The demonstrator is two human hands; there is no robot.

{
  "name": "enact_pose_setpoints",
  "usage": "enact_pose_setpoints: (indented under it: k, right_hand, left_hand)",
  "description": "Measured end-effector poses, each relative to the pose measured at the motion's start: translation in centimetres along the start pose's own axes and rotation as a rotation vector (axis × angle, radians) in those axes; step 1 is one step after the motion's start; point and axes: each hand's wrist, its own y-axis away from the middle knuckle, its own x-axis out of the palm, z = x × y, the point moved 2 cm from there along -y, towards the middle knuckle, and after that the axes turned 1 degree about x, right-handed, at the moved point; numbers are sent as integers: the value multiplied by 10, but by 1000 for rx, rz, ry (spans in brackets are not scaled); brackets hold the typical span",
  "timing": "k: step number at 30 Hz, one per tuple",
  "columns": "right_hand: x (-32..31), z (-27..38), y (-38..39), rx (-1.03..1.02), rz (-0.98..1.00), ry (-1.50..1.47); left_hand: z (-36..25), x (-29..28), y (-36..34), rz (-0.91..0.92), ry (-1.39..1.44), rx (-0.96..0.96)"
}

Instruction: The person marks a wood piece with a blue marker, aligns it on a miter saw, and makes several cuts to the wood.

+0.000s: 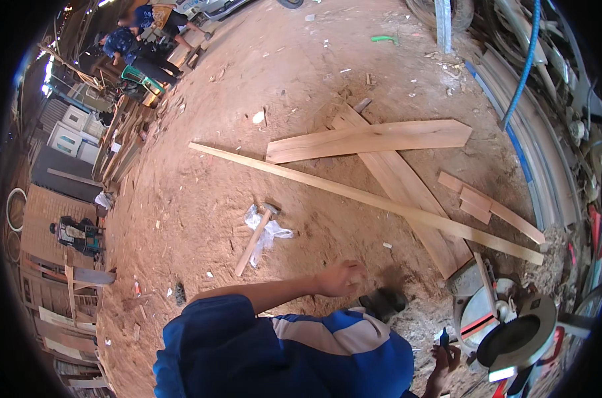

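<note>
My left hand (pixel 341 278) hovers over the dirt floor in front of my body, its fingers bent and smeared by motion, and I see nothing held in it. At the lower right, my right hand (pixel 445 361) is closed on a small blue pen-like object (pixel 445 337) with a narrow tip pointing up. Beside that hand stands a power saw (pixel 521 335) with a round guard. A long thin wooden strip (pixel 354 194) lies across a wide plank (pixel 414 192). Another wide plank (pixel 374 139) rests over the far part of that one.
A hammer (pixel 253 242) lies on a clear plastic bag (pixel 268 237). Small wood pieces (pixel 490 204) sit right of the planks. Metal profiles (pixel 530 146) and a blue rod (pixel 525 73) line the right edge. Two people (pixel 132 53) are at the far left, near a green chair (pixel 140 78).
</note>
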Motion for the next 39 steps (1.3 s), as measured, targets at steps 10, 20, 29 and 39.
enact_pose_setpoints:
  k: [10, 20, 29, 39]
  right_hand:
    - [-20, -40, 38, 162, -155, -174]
    - [-45, -72, 130, 107, -367, -781]
    - [-81, -130, 166, 49, -966, -701]
    - [-177, -130, 154, -162, -1071, -452]
  left_hand:
    - [-85, 52, -100, 247, 129, 134]
    - [-148, 151, -134, 676, 34, 276]
    - [-140, 185, -136, 829, 546, -224]
    - [-134, 153, -159, 711, 518, -345]
